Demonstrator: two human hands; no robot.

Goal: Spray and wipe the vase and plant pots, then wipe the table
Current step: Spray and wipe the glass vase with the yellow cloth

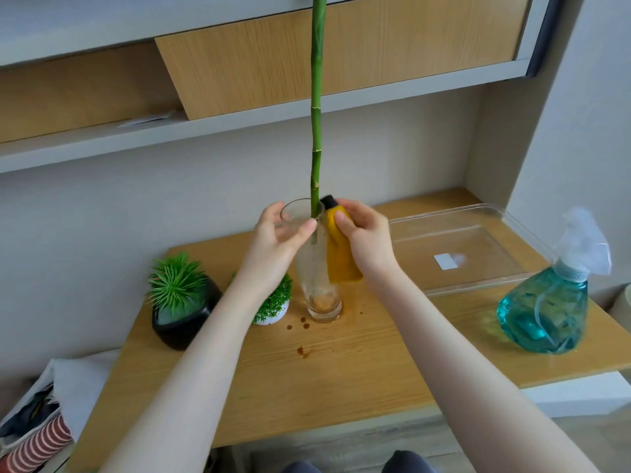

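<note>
Head view: our left hand curls round the rim of the glass vase, fingers bent round the glass. Our right hand pinches a yellow cloth against the vase's right side, fingers pressed together. A green stalk rises from the vase. Below the left fingers sit a black pot and a white pot on the table. Spray bottle well right of the right fingers.
</note>
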